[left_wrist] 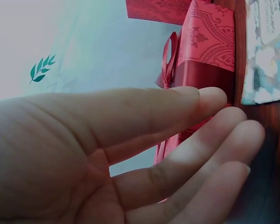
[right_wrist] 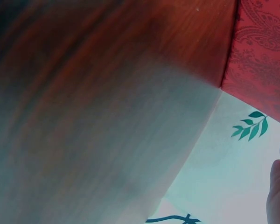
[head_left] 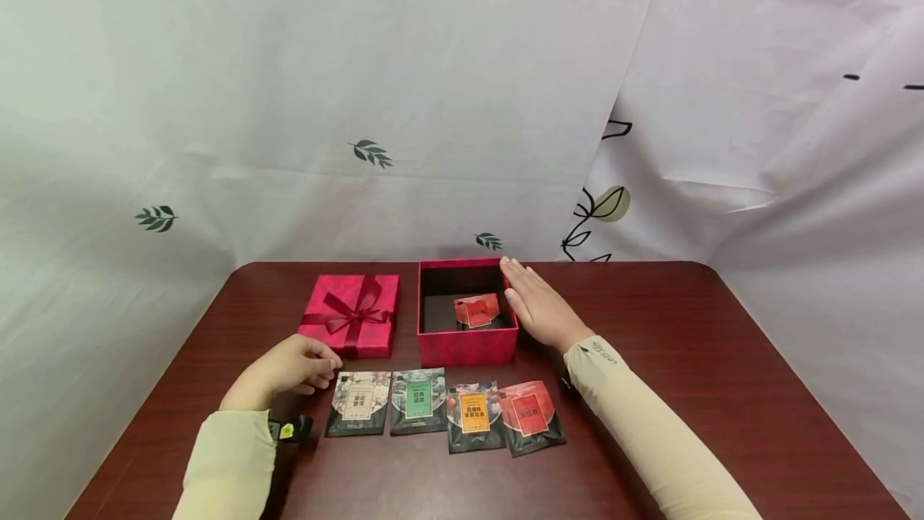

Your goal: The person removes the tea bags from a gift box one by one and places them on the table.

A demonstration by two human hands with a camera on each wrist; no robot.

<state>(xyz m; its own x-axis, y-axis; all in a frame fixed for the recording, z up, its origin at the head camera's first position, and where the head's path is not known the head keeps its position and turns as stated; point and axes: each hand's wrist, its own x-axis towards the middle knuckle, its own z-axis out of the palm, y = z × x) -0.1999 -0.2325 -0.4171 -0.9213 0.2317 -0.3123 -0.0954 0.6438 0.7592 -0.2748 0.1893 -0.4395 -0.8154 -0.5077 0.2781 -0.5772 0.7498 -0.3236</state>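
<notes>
An uncovered red gift box (head_left: pixel 468 348) stands at the back middle of the table, a red tea sachet (head_left: pixel 477 311) leaning inside it. My right hand (head_left: pixel 541 307) lies along the box's right side, fingers extended up to the rim. Left of the box is its red lid (head_left: pixel 371 295), topped with a dark red ribbon bow (head_left: pixel 354 314). Just before the lid's front left corner, my left hand (head_left: pixel 292 367) holds nothing, its fingers loosely bent. In the left wrist view, thumb and fingers (left_wrist: pixel 210 182) stand apart in front of the lid (left_wrist: pixel 207 39).
In front of the box lie several tea sachets in a row: a pale floral one (head_left: pixel 358 404), a green one (head_left: pixel 419 401), an orange one (head_left: pixel 476 417) and a red one (head_left: pixel 532 417), the last two touching. Behind the wooden table (head_left: pixel 650 327) hangs a white cloth (head_left: pixel 462 103).
</notes>
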